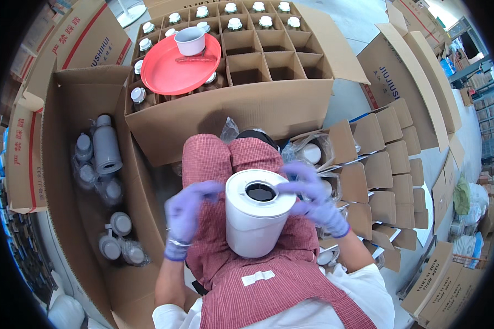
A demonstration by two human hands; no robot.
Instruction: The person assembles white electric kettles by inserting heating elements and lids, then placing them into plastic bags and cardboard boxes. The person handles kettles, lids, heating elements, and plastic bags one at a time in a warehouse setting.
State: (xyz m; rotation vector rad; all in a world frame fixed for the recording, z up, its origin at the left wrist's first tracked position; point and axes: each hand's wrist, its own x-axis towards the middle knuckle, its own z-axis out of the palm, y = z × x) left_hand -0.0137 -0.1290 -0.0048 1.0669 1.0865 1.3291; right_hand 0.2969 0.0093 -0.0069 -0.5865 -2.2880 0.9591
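Observation:
A white cylindrical flask body (254, 219) stands upright on my lap between my thighs. Its round white top (239, 190) has a dark round opening (260, 192) in the middle. Just left of it is my left hand (185, 213), in a purple glove, fingers stretched toward the flask body and slightly smeared by motion; I see nothing in them. My right hand (315, 200), gloved alike and also blurred, has its fingers apart at the right of the top. One finger reaches over the rim close to the opening.
Ahead stands a divided carton (230, 112) with white-capped bottles, a red tray (173, 77) and a grey cup (191, 43) on it. A deep carton (137, 296) at left holds grey flask parts (107, 145). At right, an open carton (379, 164) has many upright flaps and wrapped pieces.

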